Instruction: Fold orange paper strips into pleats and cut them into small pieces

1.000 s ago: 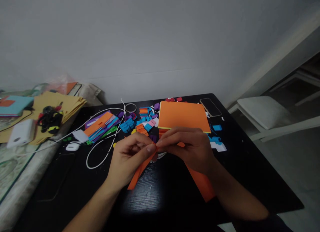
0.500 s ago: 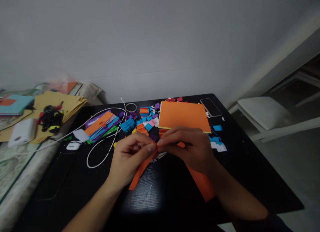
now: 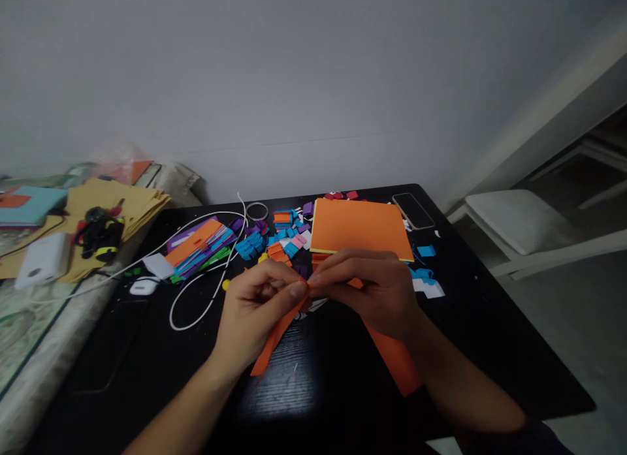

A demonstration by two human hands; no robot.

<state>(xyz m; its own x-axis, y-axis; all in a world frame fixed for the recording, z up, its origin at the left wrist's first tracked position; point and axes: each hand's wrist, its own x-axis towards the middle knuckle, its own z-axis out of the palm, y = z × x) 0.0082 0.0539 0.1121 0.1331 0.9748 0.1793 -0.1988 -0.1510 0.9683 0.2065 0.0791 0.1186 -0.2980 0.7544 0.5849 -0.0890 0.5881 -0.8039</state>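
My left hand [image 3: 257, 305] pinches an orange paper strip [image 3: 275, 341] between thumb and fingers, and the strip hangs down toward the front. Fingertips of my right hand [image 3: 367, 288] meet those of the left at the strip's upper end; they are pressed together on orange paper. Another orange paper piece [image 3: 392, 360] slants down from beneath my right hand and partly under the wrist. Just behind the hands lies a stack of orange sheets [image 3: 362, 226] with a yellow edge. Small folded blue pieces [image 3: 251, 245] lie behind my left hand.
A white cable [image 3: 214, 298] loops over the black table [image 3: 294, 422]. Coloured strips [image 3: 200, 246] and a white case [image 3: 144, 286] lie left, a phone [image 3: 413, 211] back right. A white stool [image 3: 514, 217] stands beyond the right edge.
The lower end of the orange strip in my left hand has shifted very slightly left and down. Both hands stay almost in place.
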